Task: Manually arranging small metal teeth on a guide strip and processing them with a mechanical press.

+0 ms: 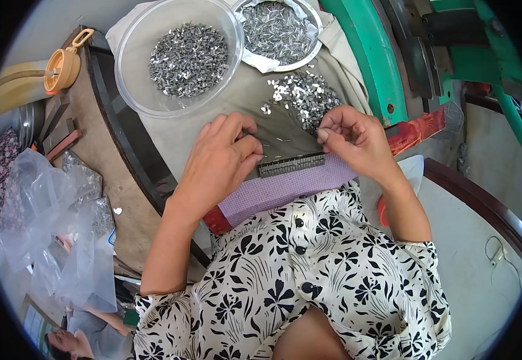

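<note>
A dark, narrow rack (291,165) with a row of small metal pieces stands along the near edge of the cloth-covered table. My left hand (217,161) is at its left end, fingers curled and thumb against the fingertips; what they hold, if anything, is hidden. Beyond the rack's right end, my right hand (357,141) pinches thumb and finger together at the edge of a loose pile of small metal pieces (318,99). Whatever sits in that pinch is too small to name. A few thin pins (282,140) lie on the cloth between my hands.
A clear round tub (130,84) of small metal parts stands at the back, beside a white-lined bowl (318,51) of metal pins. Green machinery (369,54) borders the right. Plastic bags (51,210) and an orange cup-like holder (63,69) are at left. Another person (90,336) appears lower left.
</note>
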Available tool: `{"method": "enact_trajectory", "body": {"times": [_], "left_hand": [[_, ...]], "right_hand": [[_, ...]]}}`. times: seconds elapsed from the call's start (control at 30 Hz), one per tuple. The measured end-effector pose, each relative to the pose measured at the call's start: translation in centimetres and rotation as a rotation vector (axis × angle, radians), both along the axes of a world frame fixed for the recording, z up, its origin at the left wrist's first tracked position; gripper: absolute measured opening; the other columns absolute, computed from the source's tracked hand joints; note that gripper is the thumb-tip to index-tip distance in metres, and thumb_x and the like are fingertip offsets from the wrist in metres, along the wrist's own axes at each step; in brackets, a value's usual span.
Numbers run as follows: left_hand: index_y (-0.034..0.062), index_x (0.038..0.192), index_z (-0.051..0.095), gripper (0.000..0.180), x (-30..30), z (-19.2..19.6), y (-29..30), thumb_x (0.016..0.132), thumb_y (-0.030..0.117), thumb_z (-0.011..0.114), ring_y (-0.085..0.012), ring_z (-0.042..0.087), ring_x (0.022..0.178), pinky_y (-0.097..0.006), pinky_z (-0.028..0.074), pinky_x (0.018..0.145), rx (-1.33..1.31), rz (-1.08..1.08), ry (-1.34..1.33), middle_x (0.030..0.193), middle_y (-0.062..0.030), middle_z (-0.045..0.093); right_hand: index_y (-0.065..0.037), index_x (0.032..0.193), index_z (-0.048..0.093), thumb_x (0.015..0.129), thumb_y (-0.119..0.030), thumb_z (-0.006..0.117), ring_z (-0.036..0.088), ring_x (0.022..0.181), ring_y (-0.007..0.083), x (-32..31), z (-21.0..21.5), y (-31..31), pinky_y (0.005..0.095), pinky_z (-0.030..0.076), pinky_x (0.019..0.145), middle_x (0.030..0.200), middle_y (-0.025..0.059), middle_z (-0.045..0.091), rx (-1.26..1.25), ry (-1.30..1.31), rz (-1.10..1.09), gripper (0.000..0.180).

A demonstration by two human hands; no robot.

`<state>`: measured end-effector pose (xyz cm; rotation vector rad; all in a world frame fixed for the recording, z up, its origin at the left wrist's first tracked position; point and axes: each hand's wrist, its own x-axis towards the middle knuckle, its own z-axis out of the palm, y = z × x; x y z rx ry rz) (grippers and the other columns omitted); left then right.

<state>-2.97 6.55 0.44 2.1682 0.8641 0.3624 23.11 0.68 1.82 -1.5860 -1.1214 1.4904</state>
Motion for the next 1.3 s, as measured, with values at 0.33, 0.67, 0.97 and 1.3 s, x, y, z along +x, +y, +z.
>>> {"method": "enact_trajectory", "body": {"times": [0.33,0.67,0.97,1.3], "left_hand": [[0.0017,0.093,0.066,0.015,0.3,-0.8,0.1,0.079,0.0,0.072,-0.0299,0.06,0.089,-0.037,0.049,0.078,0.047,0.11,-0.109,0.097,-0.0097,0.06],[0.0012,0.092,0.067,0.018,-1.6,-0.7,-5.4,0.076,-0.005,0.073,-0.0278,0.063,0.089,-0.036,0.051,0.074,0.006,0.481,-0.19,0.098,-0.0096,0.063],[0.0014,0.094,0.069,0.017,-0.8,-0.5,-3.3,0.079,-0.004,0.073,-0.0235,0.063,0.092,-0.032,0.051,0.077,0.012,0.368,-0.129,0.103,-0.0091,0.062],[0.0058,0.086,0.067,0.012,1.0,-0.1,-0.9,0.076,0.009,0.075,-0.0257,0.057,0.09,-0.039,0.048,0.08,0.06,0.131,0.013,0.096,-0.005,0.056]], "right_hand": [[0.002,0.087,0.065,0.085,-0.001,0.074,0.064,0.072,0.0049,-0.1,0.2,0.2,0.0214,0.052,0.063,0.079,0.0007,0.068,0.136,-0.181,0.067,0.009],[0.0,0.087,0.068,0.081,0.0,0.074,0.063,0.067,0.0104,-1.5,0.8,1.8,0.025,0.049,0.059,0.077,0.0043,0.066,0.241,-0.382,0.34,0.009],[-0.003,0.086,0.07,0.077,-0.006,0.074,0.065,0.073,0.0261,-2.7,0.4,2.5,0.0366,0.051,0.062,0.08,0.0078,0.062,0.529,-0.66,0.55,0.01],[-0.003,0.088,0.062,0.079,-0.004,0.07,0.063,0.081,0.0292,-2.8,0.8,1.9,0.0409,0.051,0.068,0.083,0.0091,0.059,0.461,-0.747,0.553,0.012]]}}
